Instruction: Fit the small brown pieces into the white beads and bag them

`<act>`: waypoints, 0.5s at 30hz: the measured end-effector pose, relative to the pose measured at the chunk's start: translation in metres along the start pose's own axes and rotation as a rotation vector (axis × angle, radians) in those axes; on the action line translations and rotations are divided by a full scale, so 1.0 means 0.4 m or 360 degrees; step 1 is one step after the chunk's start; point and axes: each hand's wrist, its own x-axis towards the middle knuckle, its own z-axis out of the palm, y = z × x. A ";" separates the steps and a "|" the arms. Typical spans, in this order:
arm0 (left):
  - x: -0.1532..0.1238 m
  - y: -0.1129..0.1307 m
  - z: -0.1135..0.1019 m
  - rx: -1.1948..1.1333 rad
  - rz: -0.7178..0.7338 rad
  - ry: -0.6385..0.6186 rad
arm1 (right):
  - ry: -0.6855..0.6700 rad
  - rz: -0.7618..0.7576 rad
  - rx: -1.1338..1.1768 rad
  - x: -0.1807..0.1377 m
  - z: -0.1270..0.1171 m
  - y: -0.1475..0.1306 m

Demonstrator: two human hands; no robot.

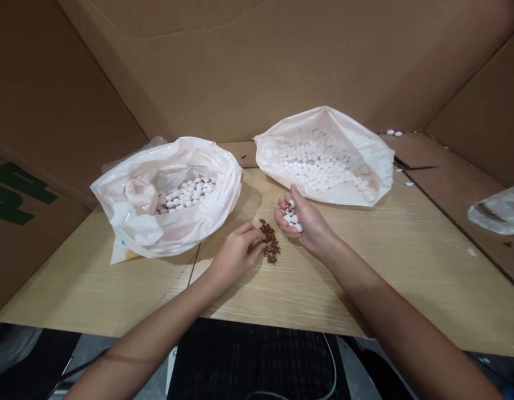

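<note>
Two-handed: cups white pellets (293, 220) in the right hand (309, 222), curls the left hand (236, 250) against a brown pile (271, 243), grip indiscernible.

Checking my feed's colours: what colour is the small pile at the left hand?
The pile is reddish brown, seen best in the head view.
</note>
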 end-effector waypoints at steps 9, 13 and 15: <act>0.002 -0.008 0.002 -0.0050 0.0028 0.0005 | -0.0046 0.0081 0.0068 0.002 -0.001 0.004; 0.003 0.009 -0.011 -0.0081 -0.0059 0.0008 | -0.0067 0.0102 0.0079 0.001 -0.002 0.004; 0.001 0.014 -0.016 -0.0156 -0.0152 0.0027 | -0.0078 0.0096 0.0065 0.001 -0.003 0.004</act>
